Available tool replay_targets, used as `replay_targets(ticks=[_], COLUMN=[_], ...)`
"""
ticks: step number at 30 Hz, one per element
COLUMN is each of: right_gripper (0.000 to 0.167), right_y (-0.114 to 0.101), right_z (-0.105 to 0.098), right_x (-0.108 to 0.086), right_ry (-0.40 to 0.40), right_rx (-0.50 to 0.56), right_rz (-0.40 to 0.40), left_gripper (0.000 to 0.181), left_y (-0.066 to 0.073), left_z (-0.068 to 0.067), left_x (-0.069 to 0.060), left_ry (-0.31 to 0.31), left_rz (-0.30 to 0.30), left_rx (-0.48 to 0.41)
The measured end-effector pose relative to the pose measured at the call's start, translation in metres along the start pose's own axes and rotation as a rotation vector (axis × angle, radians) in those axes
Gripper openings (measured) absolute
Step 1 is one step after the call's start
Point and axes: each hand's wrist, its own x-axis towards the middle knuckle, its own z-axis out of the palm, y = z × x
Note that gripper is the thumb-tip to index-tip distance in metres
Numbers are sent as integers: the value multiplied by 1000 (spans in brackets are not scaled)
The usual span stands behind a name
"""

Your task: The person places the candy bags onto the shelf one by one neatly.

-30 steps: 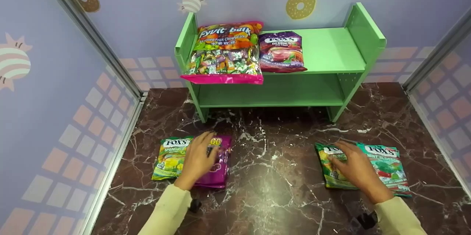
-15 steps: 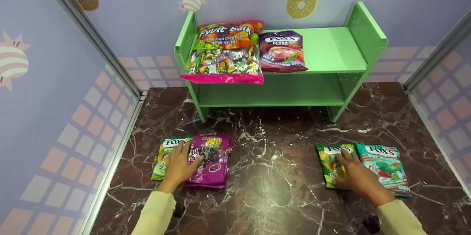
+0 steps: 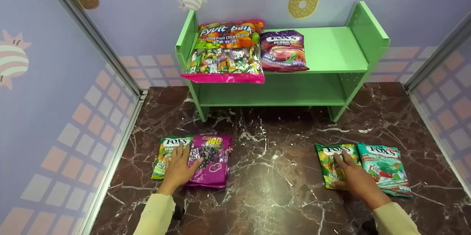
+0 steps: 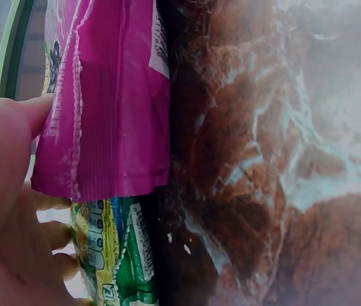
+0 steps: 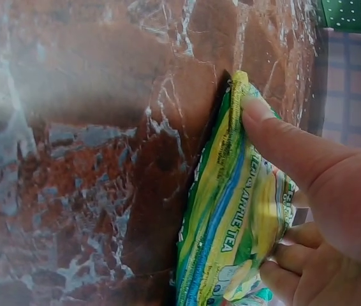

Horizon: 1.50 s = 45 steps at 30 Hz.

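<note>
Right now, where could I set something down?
Bare: the top shelf right of the purple bag, the visible lower shelf, and the marble between the magenta bag and right hand. Crowded: the top shelf's left, plus beneath that hand and the left hand.

Magenta bag, perhaps berry-printed, yellow-green pouches, teal pouch, green shelf, brown floor veined white

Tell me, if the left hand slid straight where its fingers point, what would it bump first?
Probably the left leg of the green shelf, after the left hand cleared the Fox's bag under it and crossed some floor; height is hard to judge.
</note>
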Motion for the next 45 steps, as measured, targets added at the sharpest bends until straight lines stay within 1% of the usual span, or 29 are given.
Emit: replay_targets(ticks=[2, 8, 12, 16, 23, 26, 29, 36, 45], right_gripper=[96, 96, 95, 93, 92, 90, 89, 90, 94], right_y=[-1, -6, -13, -22, -39, -47, -57, -80, -107], right_z=[1, 4, 8, 13, 20, 24, 28, 38, 49], right_x=[0, 2, 6, 10, 14, 17, 20, 27, 32], right_ry=[-5, -2, 16, 34, 104, 139, 154, 154, 133], right_rx=[-5, -15, -17, -21, -24, -30, -36, -42, -22], right_rz=[6, 17, 16, 24, 0, -13, -11, -8, -11], left_gripper=[80, 78, 78, 78, 78, 78, 78, 77, 75], left_y=[0, 2, 6, 14, 35, 45, 56, 79, 100], left_z=[1, 3, 5, 10, 25, 31, 37, 51, 65], left_x=[-1, -3, -3, -3, -3, -2, -3, -4, -8], left_ry=[11, 7, 10, 18, 50, 71, 100, 143, 168], left_rz=[3, -18, -25, -26, -24, -21, -19, 2, 31], left_rx=[-4, 3, 14, 30, 55, 59, 59, 76, 90])
